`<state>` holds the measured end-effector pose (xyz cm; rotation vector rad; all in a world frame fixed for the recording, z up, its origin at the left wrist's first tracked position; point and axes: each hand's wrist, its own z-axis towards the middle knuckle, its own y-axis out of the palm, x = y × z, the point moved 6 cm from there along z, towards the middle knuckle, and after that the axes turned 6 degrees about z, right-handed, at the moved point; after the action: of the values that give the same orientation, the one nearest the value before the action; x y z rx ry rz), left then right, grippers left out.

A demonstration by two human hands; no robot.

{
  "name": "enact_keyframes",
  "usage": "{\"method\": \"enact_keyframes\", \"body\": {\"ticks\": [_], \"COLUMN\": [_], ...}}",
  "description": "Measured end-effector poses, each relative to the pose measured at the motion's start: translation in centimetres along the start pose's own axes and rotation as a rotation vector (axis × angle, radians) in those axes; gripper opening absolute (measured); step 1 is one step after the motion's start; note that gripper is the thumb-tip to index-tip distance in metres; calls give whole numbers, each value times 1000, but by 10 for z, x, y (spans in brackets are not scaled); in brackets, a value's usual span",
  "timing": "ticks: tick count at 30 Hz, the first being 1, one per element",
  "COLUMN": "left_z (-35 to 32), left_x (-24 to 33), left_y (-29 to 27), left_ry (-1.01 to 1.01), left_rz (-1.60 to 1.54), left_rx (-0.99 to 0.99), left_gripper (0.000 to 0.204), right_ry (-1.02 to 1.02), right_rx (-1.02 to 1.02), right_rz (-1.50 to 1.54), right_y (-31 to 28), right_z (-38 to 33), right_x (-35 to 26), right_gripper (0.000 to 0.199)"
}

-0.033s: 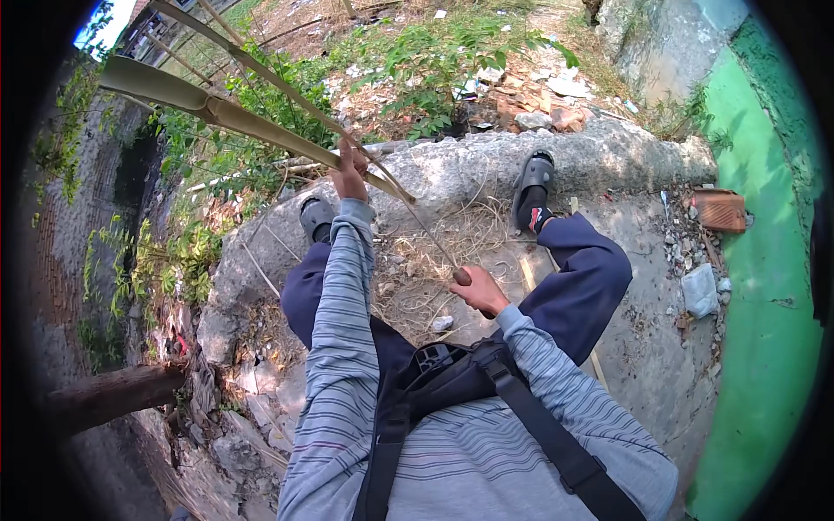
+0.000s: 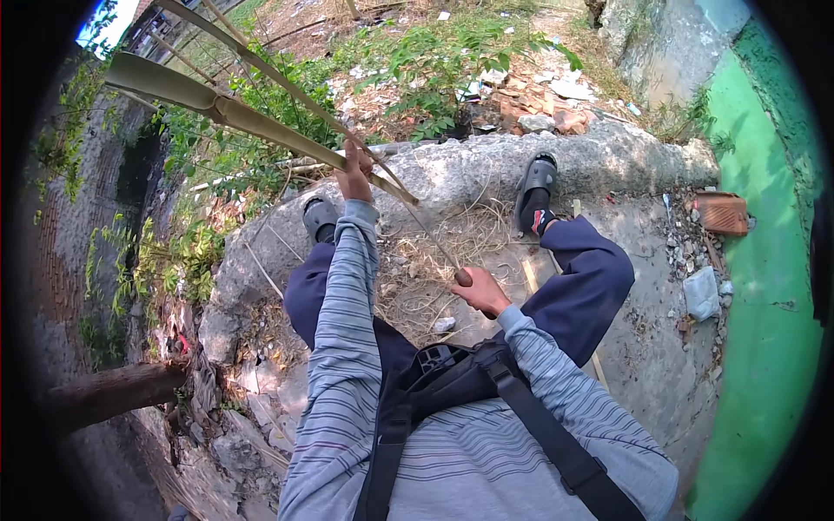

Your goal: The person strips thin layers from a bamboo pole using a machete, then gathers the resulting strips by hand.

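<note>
My left hand (image 2: pixel 354 178) is closed round a long split bamboo pole (image 2: pixel 261 127), which slants from the upper left to its near end between my feet. A thinner bamboo strip (image 2: pixel 291 89) stands apart from the pole at the far end, and the two come together just past my left hand. In my right hand (image 2: pixel 484 293) is a knife, gripped by its brown handle (image 2: pixel 463 277). Its narrow blade (image 2: pixel 434 239) points up and left to the bamboo's near end. Whether the blade touches or sits inside the bamboo is too small to tell.
Pale shavings (image 2: pixel 473 230) litter the concrete between my grey clogs (image 2: pixel 537 187). A rough concrete ledge (image 2: pixel 434 174) runs in front. Rightward lie an orange-brown plastic container (image 2: pixel 721 213), a whitish bag (image 2: pixel 701 293) and a green wall (image 2: pixel 764 347). A log (image 2: pixel 117 395) juts in at left.
</note>
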<state>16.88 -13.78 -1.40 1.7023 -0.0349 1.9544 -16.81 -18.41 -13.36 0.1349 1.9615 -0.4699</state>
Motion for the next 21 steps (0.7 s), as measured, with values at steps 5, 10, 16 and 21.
{"method": "enact_keyframes", "body": {"ticks": [5,10,16,21], "left_z": [-10,-18,-6,-1], "left_x": [-2,-4,-1,1], "left_y": [-2,0,8,-24], "left_ry": [-65,-99,-118,-66], "left_rz": [-15,3,-31,-33], "left_rx": [-35,-108,14,101], "left_gripper": [49,56,61,64], "right_ry": [-127,-197,10,-98], "right_rx": [61,-29,4,69], "right_rz": [-68,-99,10,-115], "right_y": [6,14,29,48], "right_z": [19,69,138,154], "right_x": [-8,-37,8,-9], "right_gripper": [36,36,41,43]}}
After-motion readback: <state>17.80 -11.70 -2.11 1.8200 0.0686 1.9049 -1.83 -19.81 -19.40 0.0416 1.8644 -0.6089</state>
